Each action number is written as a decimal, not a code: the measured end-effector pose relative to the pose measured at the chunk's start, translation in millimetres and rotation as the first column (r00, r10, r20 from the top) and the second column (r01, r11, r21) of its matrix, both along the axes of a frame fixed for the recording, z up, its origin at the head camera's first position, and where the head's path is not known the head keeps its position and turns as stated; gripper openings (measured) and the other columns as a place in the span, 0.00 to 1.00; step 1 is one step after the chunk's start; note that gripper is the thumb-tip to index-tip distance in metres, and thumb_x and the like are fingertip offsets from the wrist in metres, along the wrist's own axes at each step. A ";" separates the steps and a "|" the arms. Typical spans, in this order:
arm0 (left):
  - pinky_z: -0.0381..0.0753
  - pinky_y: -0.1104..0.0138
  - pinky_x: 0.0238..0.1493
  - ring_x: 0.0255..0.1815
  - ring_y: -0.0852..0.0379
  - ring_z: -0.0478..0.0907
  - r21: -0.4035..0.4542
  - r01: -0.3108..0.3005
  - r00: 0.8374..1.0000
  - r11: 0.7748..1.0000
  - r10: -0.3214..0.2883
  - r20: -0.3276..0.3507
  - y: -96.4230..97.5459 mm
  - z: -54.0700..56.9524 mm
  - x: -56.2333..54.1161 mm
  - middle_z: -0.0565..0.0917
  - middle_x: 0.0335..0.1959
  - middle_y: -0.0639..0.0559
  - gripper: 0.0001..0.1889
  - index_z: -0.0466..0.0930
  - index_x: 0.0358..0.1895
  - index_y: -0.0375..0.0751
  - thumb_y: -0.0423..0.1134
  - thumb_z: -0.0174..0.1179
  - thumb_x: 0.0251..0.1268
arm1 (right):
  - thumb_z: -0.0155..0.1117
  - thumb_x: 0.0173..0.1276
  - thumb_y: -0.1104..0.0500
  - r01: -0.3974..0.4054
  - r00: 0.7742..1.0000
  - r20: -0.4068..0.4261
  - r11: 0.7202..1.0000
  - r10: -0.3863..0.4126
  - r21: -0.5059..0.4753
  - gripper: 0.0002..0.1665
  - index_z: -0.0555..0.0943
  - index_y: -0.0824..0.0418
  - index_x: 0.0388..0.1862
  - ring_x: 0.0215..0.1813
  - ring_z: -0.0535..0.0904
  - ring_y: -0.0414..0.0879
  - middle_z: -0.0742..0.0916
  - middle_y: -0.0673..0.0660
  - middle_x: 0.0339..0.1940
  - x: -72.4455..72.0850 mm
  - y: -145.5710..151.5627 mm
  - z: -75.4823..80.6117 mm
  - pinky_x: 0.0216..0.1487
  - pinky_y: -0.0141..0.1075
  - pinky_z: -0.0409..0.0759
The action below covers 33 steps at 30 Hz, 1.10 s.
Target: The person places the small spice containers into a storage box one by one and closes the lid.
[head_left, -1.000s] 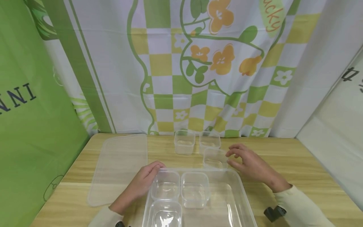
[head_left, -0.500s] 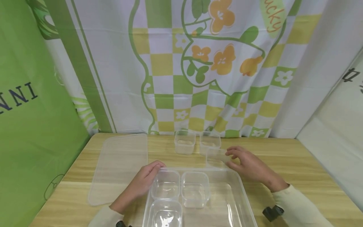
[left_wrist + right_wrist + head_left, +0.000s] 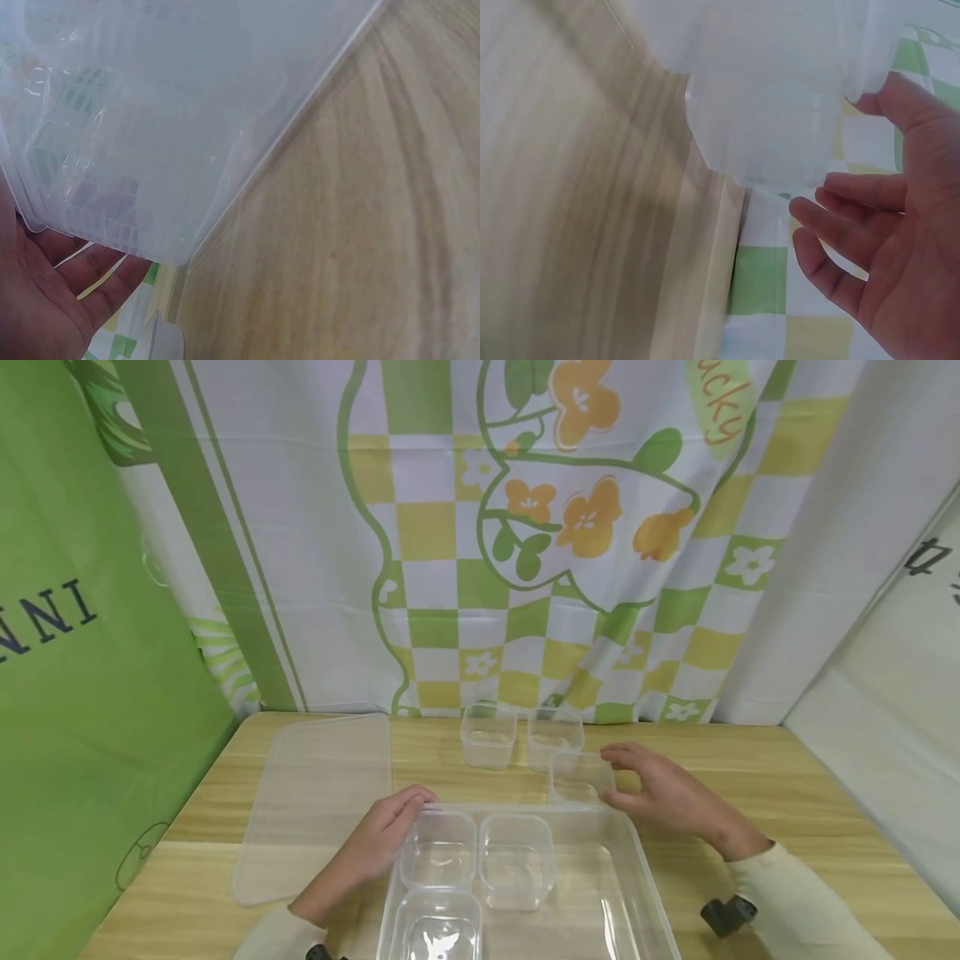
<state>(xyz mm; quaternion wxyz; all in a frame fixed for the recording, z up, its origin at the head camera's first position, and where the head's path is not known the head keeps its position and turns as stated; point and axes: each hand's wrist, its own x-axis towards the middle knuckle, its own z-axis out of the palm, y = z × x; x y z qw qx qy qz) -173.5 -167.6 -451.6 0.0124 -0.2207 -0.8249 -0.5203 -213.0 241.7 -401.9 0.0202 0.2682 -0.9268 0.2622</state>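
Observation:
A large clear plastic box (image 3: pixel 585 910) stands at the table's front, with three small square clear containers inside on its left: a back-left one (image 3: pixel 438 852), one beside it (image 3: pixel 517 864), and a front one (image 3: pixel 440 931). My left hand (image 3: pixel 390 822) grips the box's back-left corner, fingers on the outer wall in the left wrist view. Behind the box's back-right rim is another small clear container (image 3: pixel 581 777). My right hand (image 3: pixel 663 793) holds its right side, thumb nearer me and fingers farther back. In the right wrist view the fingertips (image 3: pixel 802 210) lie along this container's edge.
Two more small clear containers, a left one (image 3: pixel 488 739) and a right one (image 3: pixel 555 735), stand at the back near the patterned curtain (image 3: pixel 427 643). A flat translucent lid (image 3: pixel 322 802) lies on the wooden table (image 3: pixel 750 777) at left.
The container at my right hand has shifted slightly to the right, and the fingers of that hand have straightened a little. The left hand and the large box keep their places.

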 end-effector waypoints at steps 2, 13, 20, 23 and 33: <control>0.82 0.56 0.50 0.47 0.49 0.82 -0.005 -0.004 1.000 1.000 0.004 0.001 -0.2 0.0 0.0 0.86 0.43 0.51 0.17 0.82 0.48 0.41 0.39 0.41 0.87 | 0.71 0.72 0.48 -0.002 1.000 0.009 1.000 0.002 -0.004 0.37 0.73 0.71 0.69 0.63 0.79 0.63 0.77 0.67 0.68 -1.6 1.5 1.0 0.60 0.61 0.77; 0.83 0.57 0.49 0.46 0.49 0.82 0.008 -0.005 1.000 1.000 0.005 0.019 -0.1 1.3 1.2 0.86 0.43 0.52 0.17 0.82 0.48 0.41 0.39 0.41 0.87 | 0.72 0.71 0.47 0.005 0.999 0.037 1.000 -0.005 -0.005 0.40 0.72 0.73 0.70 0.63 0.78 0.64 0.76 0.69 0.68 -3.7 5.9 1.2 0.60 0.60 0.77; 0.83 0.56 0.49 0.46 0.49 0.83 0.015 -0.002 1.000 1.000 0.002 0.021 -0.6 0.9 0.8 0.86 0.43 0.52 0.17 0.82 0.49 0.41 0.39 0.41 0.87 | 0.72 0.70 0.45 0.017 1.000 -0.004 0.999 -0.017 0.036 0.42 0.73 0.74 0.69 0.63 0.78 0.65 0.77 0.70 0.67 -4.1 9.8 1.0 0.62 0.61 0.75; 0.83 0.56 0.50 0.47 0.49 0.83 0.010 -0.002 1.000 1.000 0.002 0.013 -0.4 0.6 0.7 0.86 0.43 0.52 0.17 0.82 0.49 0.41 0.39 0.41 0.87 | 0.71 0.71 0.44 0.025 1.000 -0.017 0.998 -0.024 0.060 0.41 0.73 0.74 0.68 0.64 0.77 0.67 0.76 0.70 0.68 -4.0 11.8 1.6 0.63 0.62 0.74; 0.81 0.57 0.53 0.48 0.50 0.82 -0.012 -0.014 1.000 1.000 0.014 0.006 0.0 -0.4 0.2 0.86 0.43 0.53 0.17 0.83 0.48 0.42 0.39 0.41 0.87 | 0.71 0.71 0.42 0.029 0.999 -0.022 0.998 -0.028 0.058 0.41 0.73 0.71 0.69 0.63 0.78 0.65 0.77 0.69 0.67 0.7 14.3 3.7 0.61 0.62 0.75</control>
